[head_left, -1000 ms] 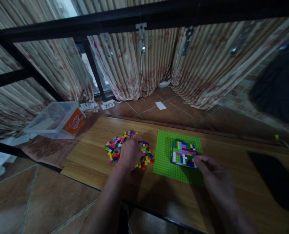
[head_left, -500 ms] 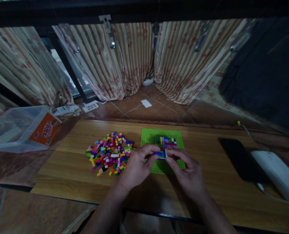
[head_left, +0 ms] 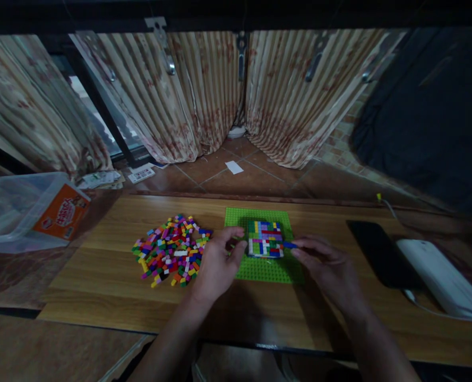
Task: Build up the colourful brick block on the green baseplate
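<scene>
A blue toy brick [head_left: 289,245] is pinched between the thumb and fingers of my right hand [head_left: 326,265], just off the right side of a block of multicoloured bricks [head_left: 265,239]. That block rests on a green studded baseplate [head_left: 269,271]. On its left side, my left hand [head_left: 222,260] hovers over the plate's edge, thumb and fingers apart with nothing seen between them. Further left lies a pile of loose bricks [head_left: 176,249] in many colours.
Everything stands on a long wooden table [head_left: 100,270]. At the right lie a black phone-like slab [head_left: 367,254] and a white device [head_left: 438,276] with a cable. A clear plastic box [head_left: 16,212] with an orange label is beyond the left end. Curtains [head_left: 204,95] hang behind.
My hands have drawn apart from where they met over the baseplate. The blue brick has gone rightward with my right hand, and the front of the brick block now shows.
</scene>
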Motion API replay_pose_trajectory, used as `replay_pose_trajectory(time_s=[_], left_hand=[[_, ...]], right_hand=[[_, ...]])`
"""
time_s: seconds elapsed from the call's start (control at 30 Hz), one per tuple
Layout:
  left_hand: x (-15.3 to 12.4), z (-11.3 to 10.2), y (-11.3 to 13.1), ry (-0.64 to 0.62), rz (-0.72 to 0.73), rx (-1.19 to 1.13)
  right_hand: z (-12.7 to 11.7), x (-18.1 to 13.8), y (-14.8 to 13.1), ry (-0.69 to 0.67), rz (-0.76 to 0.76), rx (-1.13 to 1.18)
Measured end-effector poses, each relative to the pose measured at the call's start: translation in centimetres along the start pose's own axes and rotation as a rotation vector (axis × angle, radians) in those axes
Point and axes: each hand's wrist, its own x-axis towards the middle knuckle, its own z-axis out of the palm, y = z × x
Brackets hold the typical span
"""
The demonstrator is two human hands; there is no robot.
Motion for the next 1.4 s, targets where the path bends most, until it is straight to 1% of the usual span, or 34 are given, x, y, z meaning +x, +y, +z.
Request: replay_pose_trajectory(time_s=[0.1,0.2,0.27,0.5,0.6,0.7,0.8,0.9,1.0,1.07,1.17,1.27,1.4], left_hand=[[0.2,0.1,-0.8,0.037,-0.07,0.071],[0.2,0.5,-0.9,0.016,-0.111,0.103],[0.1,0.8,-0.7,-0.002,-0.131,0.117],[0.1,1.6,-0.5,-0.064,-0.136,0.118],[-0.1,1.6,-0.6,-0.068,-0.126,0.128],[-0.3,1.7,-0.4,-0.05,-0.046,0.204],[-0.8,1.9,0.1,-0.049,0.114,0.319],[-1.5,2.5,0.4,-0.104,0.244,0.431],[-2.0,3.3,0.4,-0.169,0.331,0.512],[-2.2,3.8,0.2,-0.187,0.356,0.553],[-2.3,4.1,-0.1,-0.19,0.356,0.602],[-2.3,4.2,-0.1,-0.195,0.349,0.624],[-2.3,4.2,0.2,-0.198,0.344,0.645]], right_hand=[[-0.5,0.2,0.8,-0.067,0.041,0.006],[0.1,0.1,1.4,-0.143,0.041,-0.005],[0.7,0.2,1.6,-0.16,0.036,-0.017],[1.7,0.4,2.0,-0.097,0.029,-0.029],[2.1,0.3,1.9,-0.049,0.029,-0.022],[2.5,0.3,1.9,-0.012,0.054,-0.004],[2.8,0.3,2.0,-0.014,0.089,0.014],[2.9,0.4,2.0,-0.019,0.113,0.032],[3.0,0.4,1.7,-0.015,0.126,0.039],[3.0,0.4,1.6,-0.011,0.129,0.044],[2.9,0.4,1.4,-0.025,0.148,0.074],[2.7,0.5,1.2,-0.048,0.197,0.145],[2.6,0.5,0.8,-0.038,0.262,0.22]])
